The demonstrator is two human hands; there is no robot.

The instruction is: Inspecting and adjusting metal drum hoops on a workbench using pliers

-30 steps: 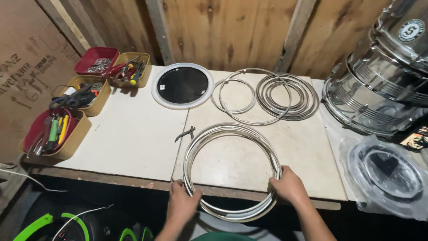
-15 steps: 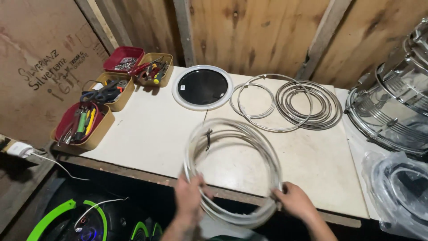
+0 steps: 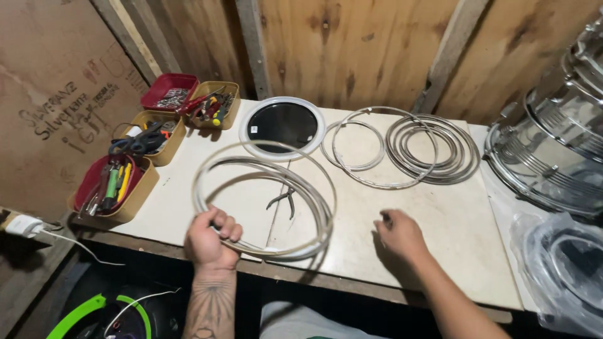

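Spreading across the scene is a pale worktable (image 3: 207,188), with shiny metal drum shells (image 3: 553,150) stacking at its far right. Lying at the far middle are one black round drumhead (image 3: 282,125) in a white rim and a loose pile of metal rings (image 3: 402,147), too overlapped to count. Four small trays (image 3: 116,188) of hand tools are sitting along the left edge. The left hand (image 3: 210,235) is curling shut around the near left rim of a bundle of metal hoops (image 3: 267,201), tilting it off the table's near middle. The right hand (image 3: 399,235) is hovering knuckles-up just right of the bundle, fingers loosely bent and gripping nothing. One pair of pliers (image 3: 282,199) is lying inside the hoops.
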